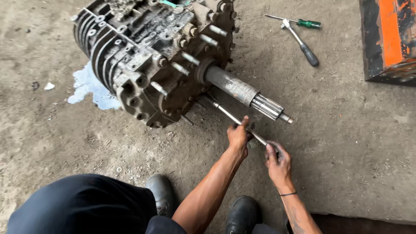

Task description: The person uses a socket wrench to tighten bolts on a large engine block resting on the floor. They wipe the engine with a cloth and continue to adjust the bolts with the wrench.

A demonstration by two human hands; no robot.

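A greasy metal gearbox lies on the concrete floor, its splined input shaft pointing toward me. A long steel wrench bar runs from the underside of the housing's bolted face out to my hands. My left hand grips the middle of the bar. My right hand is closed around the bar's near end. Several studs stick out of the housing's face above the bar.
A ratchet handle and a green-handled screwdriver lie on the floor at the back right. An orange and black metal box stands at the far right. A pale blue spill spreads left of the gearbox. My black shoes are near the bottom.
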